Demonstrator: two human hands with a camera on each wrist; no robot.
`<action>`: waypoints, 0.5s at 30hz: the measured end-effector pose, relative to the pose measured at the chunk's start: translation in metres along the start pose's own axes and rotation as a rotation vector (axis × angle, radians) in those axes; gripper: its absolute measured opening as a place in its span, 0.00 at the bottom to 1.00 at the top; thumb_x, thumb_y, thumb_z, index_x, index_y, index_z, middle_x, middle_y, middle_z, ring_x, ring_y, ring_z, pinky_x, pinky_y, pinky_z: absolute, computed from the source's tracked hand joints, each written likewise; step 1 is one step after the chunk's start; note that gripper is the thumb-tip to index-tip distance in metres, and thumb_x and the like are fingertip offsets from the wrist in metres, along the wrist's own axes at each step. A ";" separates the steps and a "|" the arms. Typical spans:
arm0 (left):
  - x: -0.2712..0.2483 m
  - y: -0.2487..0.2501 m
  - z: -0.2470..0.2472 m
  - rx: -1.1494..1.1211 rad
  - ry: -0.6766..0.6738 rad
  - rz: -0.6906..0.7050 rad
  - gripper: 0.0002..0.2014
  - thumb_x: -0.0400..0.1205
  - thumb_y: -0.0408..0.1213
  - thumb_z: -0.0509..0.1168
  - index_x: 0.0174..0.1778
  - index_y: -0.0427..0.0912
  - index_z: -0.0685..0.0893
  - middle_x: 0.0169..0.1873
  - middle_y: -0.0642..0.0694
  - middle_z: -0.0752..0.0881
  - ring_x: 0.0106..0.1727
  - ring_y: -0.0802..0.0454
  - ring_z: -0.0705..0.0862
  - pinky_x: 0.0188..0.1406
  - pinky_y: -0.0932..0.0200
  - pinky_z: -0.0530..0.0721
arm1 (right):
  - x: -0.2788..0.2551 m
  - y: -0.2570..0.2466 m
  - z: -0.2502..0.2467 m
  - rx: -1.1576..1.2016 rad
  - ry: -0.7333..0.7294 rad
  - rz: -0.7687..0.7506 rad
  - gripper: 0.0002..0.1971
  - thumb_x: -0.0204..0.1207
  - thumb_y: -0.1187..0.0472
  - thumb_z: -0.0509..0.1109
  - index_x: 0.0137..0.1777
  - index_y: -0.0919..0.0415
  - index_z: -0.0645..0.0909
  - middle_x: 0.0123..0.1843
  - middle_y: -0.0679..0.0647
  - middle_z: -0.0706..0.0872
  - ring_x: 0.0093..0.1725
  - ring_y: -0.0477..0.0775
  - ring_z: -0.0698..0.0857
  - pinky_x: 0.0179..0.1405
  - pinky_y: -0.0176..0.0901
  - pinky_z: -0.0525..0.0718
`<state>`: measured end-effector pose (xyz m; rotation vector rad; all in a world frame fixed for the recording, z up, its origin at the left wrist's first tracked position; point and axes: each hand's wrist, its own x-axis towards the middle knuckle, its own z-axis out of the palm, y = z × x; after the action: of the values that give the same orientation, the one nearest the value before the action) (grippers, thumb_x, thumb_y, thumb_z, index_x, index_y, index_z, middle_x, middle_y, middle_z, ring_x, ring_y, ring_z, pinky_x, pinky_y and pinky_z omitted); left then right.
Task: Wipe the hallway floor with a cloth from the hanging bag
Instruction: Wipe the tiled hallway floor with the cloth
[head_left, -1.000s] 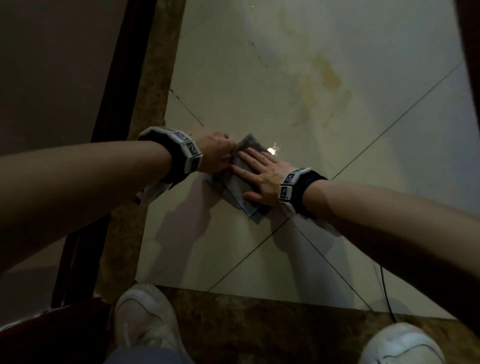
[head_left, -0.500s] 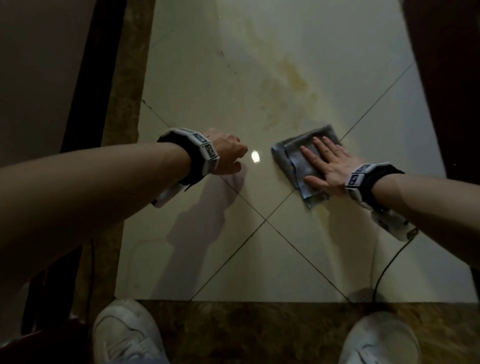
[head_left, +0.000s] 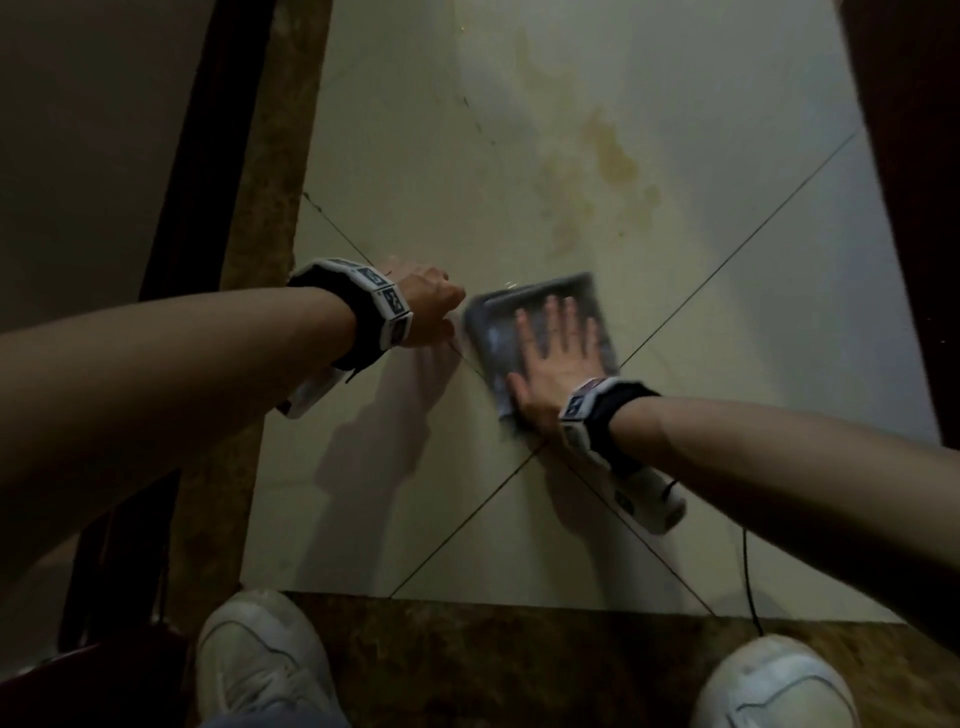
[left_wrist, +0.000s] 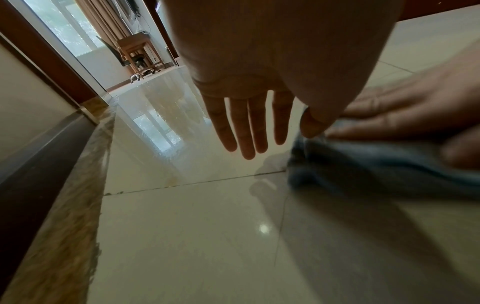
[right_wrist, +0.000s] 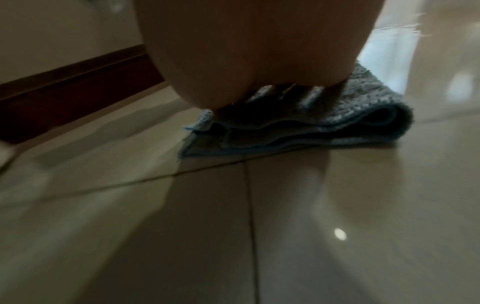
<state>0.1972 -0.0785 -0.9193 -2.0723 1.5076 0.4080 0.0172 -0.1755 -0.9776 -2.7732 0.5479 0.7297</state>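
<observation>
Floor (head_left: 467, 493): smooth, glossy pale tile, mirror-bright with reflected light, crossed by thin dark grout lines and marked by a dull yellowish stain (head_left: 613, 156). Border strip (head_left: 270, 156): mottled brown, stone-like. Cloth (right_wrist: 363, 107): folded grey-blue fabric, nubby and matt. Shoes (head_left: 260, 670): white, smooth-looking uppers.

Right hand (head_left: 558, 364) lies flat, palm down, fingers straight and slightly spread, on folded grey cloth (head_left: 496, 332). Cloth is flat on pale tiled floor (head_left: 519, 156), just above crossing of dark grout lines; its edges are motion-blurred. Left hand (head_left: 428, 312) sits just left of cloth, low over the tile; finger posture unclear, possibly loosely curled. Yellowish stain (head_left: 613, 156) on tile beyond cloth, apart from it. Two white shoes (head_left: 260, 665) at bottom edge, on brown marbled border strip (head_left: 467, 665)
</observation>
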 end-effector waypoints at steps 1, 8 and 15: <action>-0.001 0.001 -0.001 -0.006 0.014 -0.001 0.17 0.83 0.50 0.59 0.62 0.46 0.80 0.57 0.42 0.83 0.57 0.39 0.83 0.39 0.54 0.71 | -0.004 -0.013 0.003 -0.038 -0.010 -0.119 0.41 0.83 0.38 0.48 0.85 0.55 0.29 0.84 0.67 0.28 0.82 0.70 0.29 0.78 0.69 0.29; -0.014 0.004 0.002 0.028 -0.022 0.106 0.17 0.81 0.50 0.59 0.60 0.45 0.82 0.56 0.42 0.84 0.54 0.38 0.85 0.38 0.56 0.73 | -0.024 -0.043 0.014 -0.360 -0.067 -0.845 0.33 0.80 0.46 0.48 0.84 0.54 0.62 0.83 0.68 0.62 0.82 0.75 0.58 0.75 0.83 0.53; -0.040 -0.025 0.021 -0.022 -0.124 0.078 0.17 0.83 0.45 0.59 0.68 0.51 0.79 0.64 0.44 0.82 0.61 0.41 0.82 0.45 0.57 0.76 | -0.014 -0.041 0.018 -0.529 -0.081 -1.135 0.34 0.85 0.48 0.53 0.86 0.42 0.41 0.88 0.50 0.41 0.86 0.60 0.39 0.76 0.80 0.39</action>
<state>0.2086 -0.0292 -0.9084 -1.9707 1.5200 0.5744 0.0146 -0.1287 -0.9809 -2.7771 -1.3105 0.7070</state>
